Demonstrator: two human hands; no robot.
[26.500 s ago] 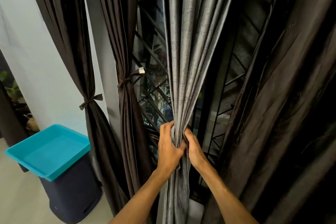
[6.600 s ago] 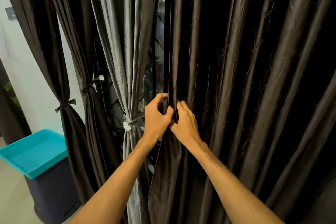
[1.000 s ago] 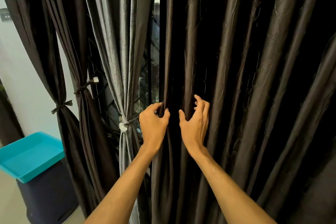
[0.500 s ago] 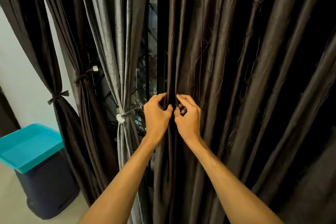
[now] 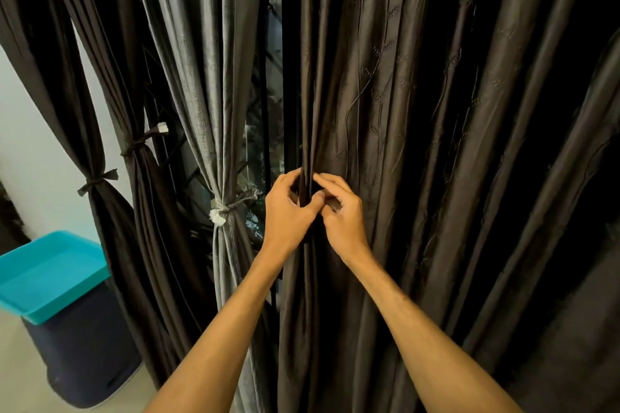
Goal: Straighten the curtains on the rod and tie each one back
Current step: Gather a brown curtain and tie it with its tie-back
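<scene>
1. The dark brown, glossy embroidered curtain (image 5: 396, 104) hangs loose straight ahead of you, its left-edge pleats bunched together. The silver-grey curtain (image 5: 208, 60) beside it is tied.
2. Your left hand (image 5: 288, 214) and right hand (image 5: 344, 216) touch, fingers curled, pinching those pleats.
3. Several fingertips are buried in the folds; the curtain tops are cut off.

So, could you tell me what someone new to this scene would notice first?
The left hand and right hand meet at the centre, pinching gathered folds of a wide dark brown curtain that fills the right side and hangs untied. Left of them, a grey curtain is cinched by a knotted tie. At the lower left, a turquoise tray sits on a dark bin.
</scene>
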